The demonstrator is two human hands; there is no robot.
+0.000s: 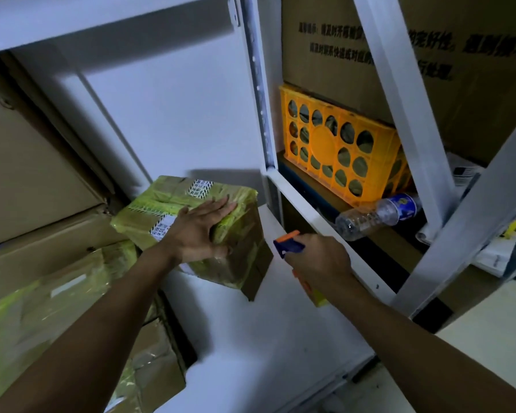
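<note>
A cardboard parcel [236, 251] wrapped in yellow-green tape sits on a white shelf board [265, 338]. My left hand [200, 231] lies flat on the parcel's top, fingers straight, thumb down its near side. My right hand [319, 260] grips an orange and blue box cutter [289, 242] just right of the parcel; the tool's tip points toward the parcel's right edge, and a yellow end [319, 299] sticks out below my palm. Whether the cutter touches the parcel I cannot tell.
Another taped parcel [57, 308] lies at lower left, with plain cartons [27, 180] stacked behind it. A white rack upright [262, 114] stands right of the parcel. Beyond it are an orange crate [325, 144], a plastic bottle [379, 213] lying down and a big printed carton [325, 55].
</note>
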